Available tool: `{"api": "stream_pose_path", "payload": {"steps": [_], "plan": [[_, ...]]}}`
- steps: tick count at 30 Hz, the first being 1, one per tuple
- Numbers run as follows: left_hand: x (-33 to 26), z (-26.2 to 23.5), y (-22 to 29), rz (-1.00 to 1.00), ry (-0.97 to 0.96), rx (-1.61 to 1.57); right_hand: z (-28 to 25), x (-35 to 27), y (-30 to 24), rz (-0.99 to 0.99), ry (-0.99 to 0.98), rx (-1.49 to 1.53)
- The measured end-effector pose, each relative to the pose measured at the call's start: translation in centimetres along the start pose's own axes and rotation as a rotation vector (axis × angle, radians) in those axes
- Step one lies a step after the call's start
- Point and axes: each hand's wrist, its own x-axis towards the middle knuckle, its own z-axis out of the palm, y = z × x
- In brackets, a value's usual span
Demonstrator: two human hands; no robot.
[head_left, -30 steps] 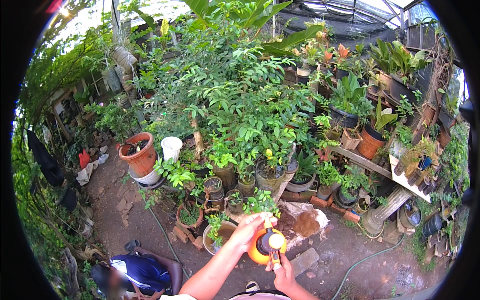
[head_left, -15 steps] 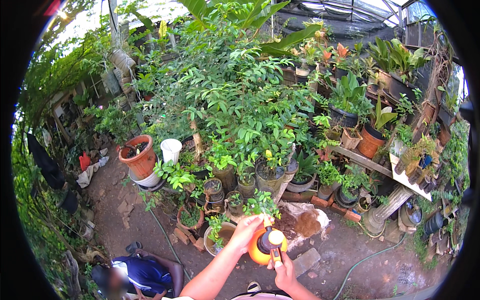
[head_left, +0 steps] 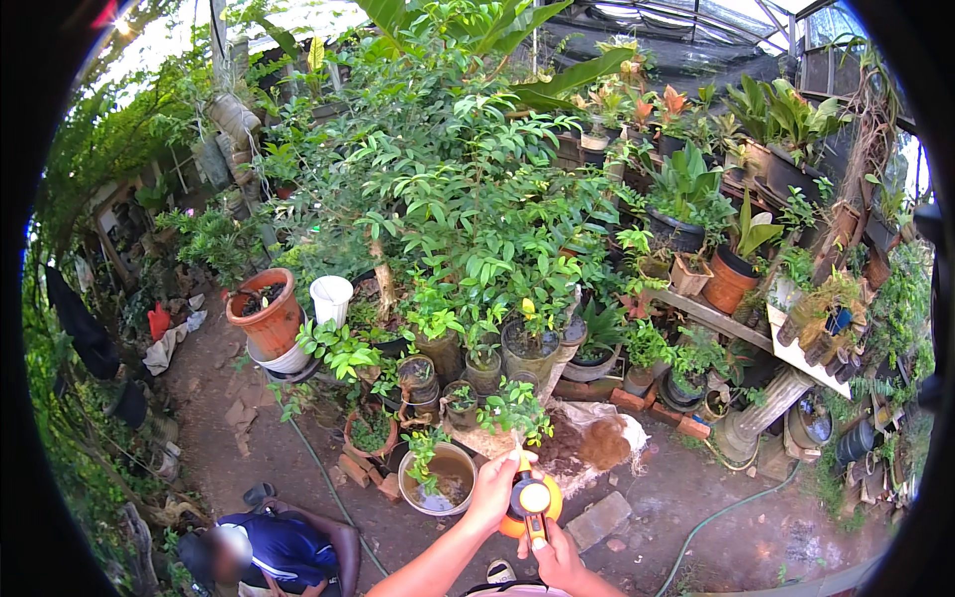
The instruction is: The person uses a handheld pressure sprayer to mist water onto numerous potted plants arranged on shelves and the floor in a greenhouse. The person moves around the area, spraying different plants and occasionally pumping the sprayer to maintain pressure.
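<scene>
A round orange pump sprayer (head_left: 550, 487) with a black and yellow top is held low in front of me. My left hand (head_left: 491, 495) is closed at its yellow nozzle, the fingers pinched at the tip. Closed on the sprayer's handle is my right hand (head_left: 557, 563), with the thumb lying on top. Just beyond the nozzle stands a small leafy plant (head_left: 517, 408). Left of my left hand, a round pale bucket (head_left: 406, 482) holds brownish water and a leafy sprig (head_left: 425, 458).
A person in a dark blue shirt (head_left: 284, 549) is low on the ground at left. Potted plants crowd ahead, near a terracotta pot (head_left: 267, 323) and a white pot (head_left: 331, 298). A sack with soil (head_left: 603, 444), a grey block (head_left: 601, 520) and a green hose (head_left: 711, 527) lie right.
Both hands and the sprayer have moved slightly down and toward me. The bucket shows more fully past my left forearm. The whole view has shifted a little.
</scene>
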Motion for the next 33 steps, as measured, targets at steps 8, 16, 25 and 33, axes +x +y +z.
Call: {"api": "stream_pose_path", "payload": {"steps": [8,16,25,33], "plan": [[-0.5,-0.1,-4.1,-0.061,0.093,-0.158,-1.1,-1.9,-0.2,0.22,-0.008,0.027],[-0.3,2.2,-5.0,-0.078,0.194,-0.205,-4.5,-2.2,2.2,0.145,-0.088,0.076],[0.7,6.5,-7.2,-0.147,0.304,-0.26,-9.5,-3.3,2.7,0.241,-0.136,0.178],[1.0,10.0,-8.1,-0.102,0.315,-0.193,-13.3,-3.9,2.3,0.241,-0.199,0.202]]}}
